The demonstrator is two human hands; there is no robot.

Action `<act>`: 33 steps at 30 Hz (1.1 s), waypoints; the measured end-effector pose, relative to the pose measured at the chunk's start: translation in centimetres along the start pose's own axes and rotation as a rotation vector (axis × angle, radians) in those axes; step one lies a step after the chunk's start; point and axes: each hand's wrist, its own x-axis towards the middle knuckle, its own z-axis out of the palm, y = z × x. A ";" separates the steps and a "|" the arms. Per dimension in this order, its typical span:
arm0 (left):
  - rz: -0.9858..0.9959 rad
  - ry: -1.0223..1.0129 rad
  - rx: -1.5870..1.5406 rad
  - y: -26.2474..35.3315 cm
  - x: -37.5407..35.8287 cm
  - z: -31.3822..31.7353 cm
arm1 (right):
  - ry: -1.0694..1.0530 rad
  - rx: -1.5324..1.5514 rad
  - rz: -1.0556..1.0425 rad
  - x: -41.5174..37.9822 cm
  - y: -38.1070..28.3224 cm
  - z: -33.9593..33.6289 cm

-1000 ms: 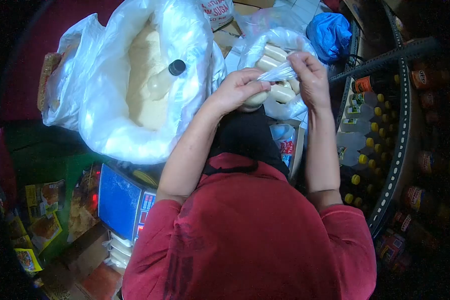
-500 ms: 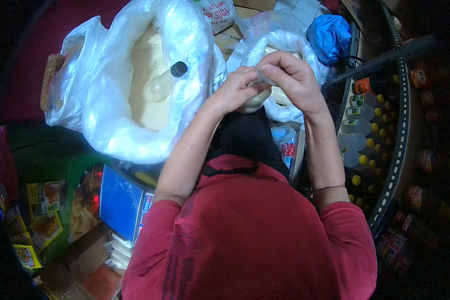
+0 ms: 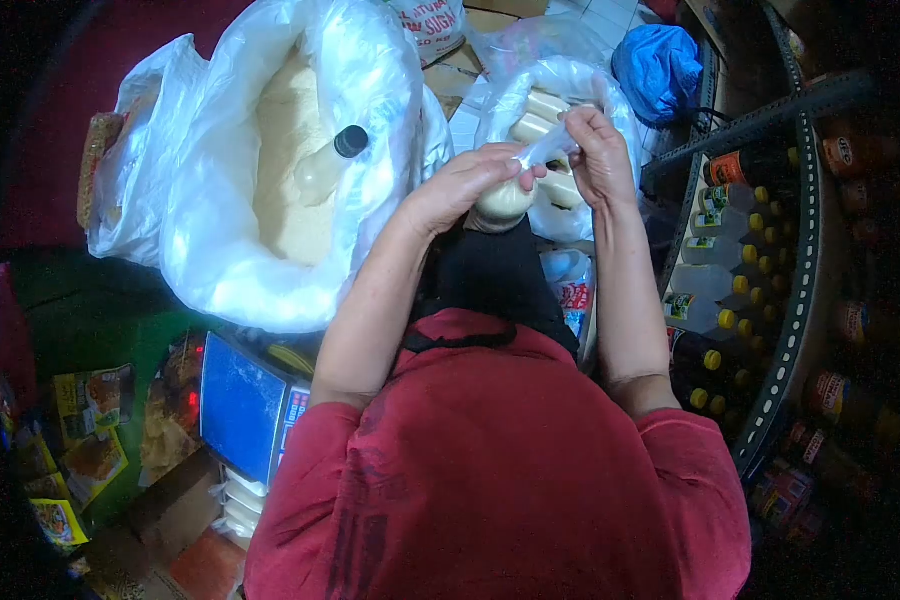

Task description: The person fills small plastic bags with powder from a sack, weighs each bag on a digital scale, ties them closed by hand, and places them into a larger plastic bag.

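A small clear plastic bag [image 3: 505, 203] filled with pale granules, perhaps sugar, rests above my lap. My left hand [image 3: 467, 183] is closed round its neck. To the right, my right hand [image 3: 601, 155] pinches the bag's loose top and holds it stretched away from the filled part. At upper left stands a big sack [image 3: 210, 215] lined with white plastic, with pale granules inside. A cut clear bottle with a dark cap [image 3: 322, 172] lies in those granules as a scoop. Behind my hands, another plastic-lined container [image 3: 500, 105] holds several filled bags.
A blue-topped scale [image 3: 240, 400] stands at my lower left, beside a cardboard box with packed bags [image 3: 242, 505]. On the right, a metal rack [image 3: 792, 330] holds yellow-capped bottles [image 3: 705, 280]. A blue plastic bag [image 3: 658, 72] sits at the upper right.
My hands have drawn apart; the right moved right and down, stretching the bag's top. The left shifted slightly left, and more of the filled bag and the container behind it shows.
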 end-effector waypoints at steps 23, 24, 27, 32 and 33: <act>0.348 0.521 -0.439 6.2 -2.2 2.2 | -0.180 0.176 0.275 -11.2 0.7 3.8; 0.362 0.529 -0.433 6.2 -2.1 2.1 | -0.197 0.173 0.274 -11.2 0.8 4.2; 0.434 0.588 -0.452 5.7 -1.3 3.0 | -0.029 0.113 0.026 -11.8 1.5 4.8; 0.475 0.563 -0.470 5.4 -1.0 3.3 | 0.029 0.544 0.058 -10.9 1.4 3.0; 0.472 0.550 -0.471 5.2 -0.9 3.3 | -0.183 0.583 0.208 -10.6 2.0 1.9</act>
